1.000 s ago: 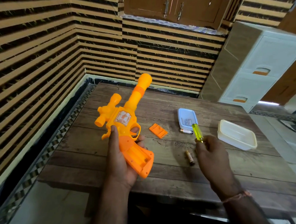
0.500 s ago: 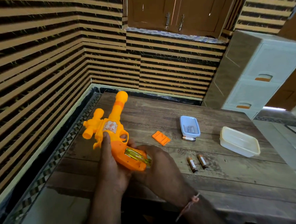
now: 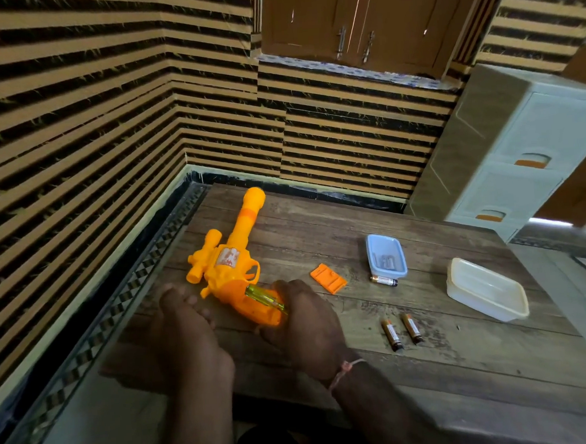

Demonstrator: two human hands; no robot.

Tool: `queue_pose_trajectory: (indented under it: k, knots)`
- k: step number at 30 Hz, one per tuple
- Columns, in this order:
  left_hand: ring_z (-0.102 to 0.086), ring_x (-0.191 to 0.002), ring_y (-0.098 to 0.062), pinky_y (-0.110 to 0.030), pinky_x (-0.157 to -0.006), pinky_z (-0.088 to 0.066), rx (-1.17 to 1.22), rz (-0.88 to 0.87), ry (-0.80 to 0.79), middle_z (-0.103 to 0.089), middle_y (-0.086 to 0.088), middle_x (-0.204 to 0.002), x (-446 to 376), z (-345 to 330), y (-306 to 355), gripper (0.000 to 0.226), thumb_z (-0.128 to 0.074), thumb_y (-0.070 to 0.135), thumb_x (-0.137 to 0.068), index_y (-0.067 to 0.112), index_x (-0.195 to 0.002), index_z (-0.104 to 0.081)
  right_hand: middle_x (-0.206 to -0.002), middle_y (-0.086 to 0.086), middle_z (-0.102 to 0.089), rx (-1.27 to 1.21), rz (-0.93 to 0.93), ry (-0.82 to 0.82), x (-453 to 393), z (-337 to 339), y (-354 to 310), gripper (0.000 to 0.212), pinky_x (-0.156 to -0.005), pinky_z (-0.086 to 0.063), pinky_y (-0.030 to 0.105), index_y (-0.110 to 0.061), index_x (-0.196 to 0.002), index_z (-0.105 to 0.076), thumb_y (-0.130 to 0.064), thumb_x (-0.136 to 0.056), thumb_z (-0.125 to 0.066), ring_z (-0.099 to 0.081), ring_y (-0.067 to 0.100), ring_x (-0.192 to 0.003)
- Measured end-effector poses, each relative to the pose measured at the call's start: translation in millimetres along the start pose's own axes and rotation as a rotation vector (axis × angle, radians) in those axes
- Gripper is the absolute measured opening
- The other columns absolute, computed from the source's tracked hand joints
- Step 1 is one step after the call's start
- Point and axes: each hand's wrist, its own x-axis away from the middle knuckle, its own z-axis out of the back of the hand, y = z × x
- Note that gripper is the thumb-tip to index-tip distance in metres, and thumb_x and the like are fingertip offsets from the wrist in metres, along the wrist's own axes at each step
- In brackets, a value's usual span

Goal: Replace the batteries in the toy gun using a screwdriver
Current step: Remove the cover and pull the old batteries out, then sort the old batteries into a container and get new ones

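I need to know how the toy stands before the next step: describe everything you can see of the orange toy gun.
The toy gun is glossy orange and yellow plastic, lying on its side on the wooden table, its barrel pointing away towards the wall. It has a scope-like part, a pale sticker on the body and a trigger guard. The right hand grips its handle together with a green-handled screwdriver lying across it. The left hand is beside it, not clearly touching.

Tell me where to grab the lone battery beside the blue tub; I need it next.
Pinch the battery across its middle from above. It lies flat on the table, its far side close against the blue tub, so fingers fit best along its length, not from behind.
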Motion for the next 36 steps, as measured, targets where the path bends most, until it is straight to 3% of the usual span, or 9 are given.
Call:
queue_pose_trajectory:
  k: [4, 7, 9, 11, 16, 24, 30, 33, 36]
  knots:
    - [-0.051, -0.068, -0.008, -0.028, -0.06, -0.038, -0.04, -0.117, 0.03, -0.059, 0.006, -0.089, 10.8, -3.5, -3.3, 0.037, -0.052, 0.045, -0.088, 0.017, -0.104, -0.069, -0.125, -0.001, -0.047, -0.014, -0.056, -0.046, 2.1, -6.5, -1.8, 0.066, -0.087, -0.052, 0.04, -0.03, -0.133, -0.048, -0.046, -0.075, -0.075, -0.06, 0.027, -0.105]
    - [-0.054, -0.077, -0.014, -0.028, -0.059, -0.038, -0.045, -0.188, 0.01, -0.061, 0.003, -0.089, 15.6, -4.4, -1.5, 0.043, -0.05, 0.046, -0.086, 0.013, -0.104, -0.07, -0.126, -0.002, -0.046, -0.192, -0.104, 0.0, 7.0, -2.2, 3.8, 0.066, -0.093, -0.047, 0.03, -0.027, -0.134, -0.049, -0.044, -0.077, -0.075, -0.056, 0.018, -0.109]
    - [-0.055, -0.08, -0.016, -0.028, -0.06, -0.039, -0.059, -0.207, 0.017, -0.064, 0.0, -0.092, 18.2, -5.7, -0.5, 0.04, -0.05, 0.042, -0.088, 0.01, -0.102, -0.071, -0.122, 0.003, -0.049, -0.286, -0.168, 0.108, 9.6, 6.7, 14.8, 0.05, -0.09, -0.036, 0.016, -0.016, -0.132, -0.052, -0.029, -0.087, -0.068, -0.052, 0.019, -0.111]
    - [-0.054, -0.074, -0.014, -0.026, -0.058, -0.038, -0.067, -0.219, 0.019, -0.064, 0.0, -0.087, 23.4, -8.7, -0.6, 0.026, -0.051, 0.034, -0.093, 0.015, -0.091, -0.069, -0.118, 0.011, -0.051, -0.248, -0.246, 0.167, 11.0, 18.1, 33.3, 0.038, -0.085, -0.03, 0.014, -0.008, -0.129, -0.053, -0.012, -0.092, -0.057, -0.052, 0.026, -0.11]
    - [-0.053, -0.074, -0.022, -0.028, -0.056, -0.038, -0.138, -0.235, -0.063, -0.063, 0.0, -0.08, 38.7, -16.9, -12.4, 0.019, -0.051, 0.028, -0.096, 0.023, -0.086, -0.067, -0.108, 0.012, -0.048, -0.005, -0.289, 0.068, 12.4, 25.8, 58.8, 0.037, -0.087, -0.045, 0.034, -0.013, -0.125, -0.058, -0.007, -0.089, -0.05, -0.059, 0.034, -0.093]
    - [-0.052, -0.067, -0.019, -0.031, -0.059, -0.038, -0.256, -0.315, -0.238, -0.067, -0.001, -0.081, 50.3, -20.8, -32.1, 0.029, -0.048, 0.031, -0.102, 0.019, -0.093, -0.072, -0.127, 0.006, -0.055, 0.227, -0.299, 0.137, -12.7, 9.7, 45.9, 0.045, -0.098, -0.037, 0.043, -0.024, -0.132, -0.044, -0.011, -0.089, -0.047, -0.047, 0.03, -0.119]
    - [-0.053, -0.076, -0.022, -0.038, -0.07, -0.039, -0.283, -0.335, -0.403, -0.066, -0.002, -0.082, 55.3, -21.0, -38.9, 0.025, -0.051, 0.038, -0.096, 0.023, -0.093, -0.07, -0.12, 0.005, -0.062, 0.137, -0.3, 0.192, -11.4, 8.4, 54.0, 0.042, -0.095, -0.041, 0.04, -0.024, -0.127, -0.052, -0.02, -0.085, -0.052, -0.052, 0.028, -0.114]
    - [-0.052, -0.072, -0.021, -0.032, -0.061, -0.04, -0.292, -0.349, -0.477, -0.066, -0.003, -0.083, 59.0, -22.3, -38.7, 0.037, -0.049, 0.046, -0.082, 0.02, -0.1, -0.068, -0.111, 0.006, -0.067, 0.009, -0.316, 0.273, 2.8, 20.1, 66.0, 0.042, -0.089, -0.047, 0.04, -0.021, -0.12, -0.06, -0.03, -0.079, -0.052, -0.059, 0.029, -0.107]
    - [-0.049, -0.063, -0.017, -0.027, -0.054, -0.037, -0.283, -0.36, -0.544, -0.066, -0.003, -0.085, 62.1, -22.8, -39.3, 0.035, -0.051, 0.049, -0.079, 0.023, -0.095, -0.067, -0.106, 0.007, -0.069, -0.003, -0.352, 0.362, 23.1, 39.0, 89.6, 0.037, -0.087, -0.05, 0.041, -0.019, -0.117, -0.064, -0.024, -0.08, -0.063, -0.062, 0.027, -0.1]
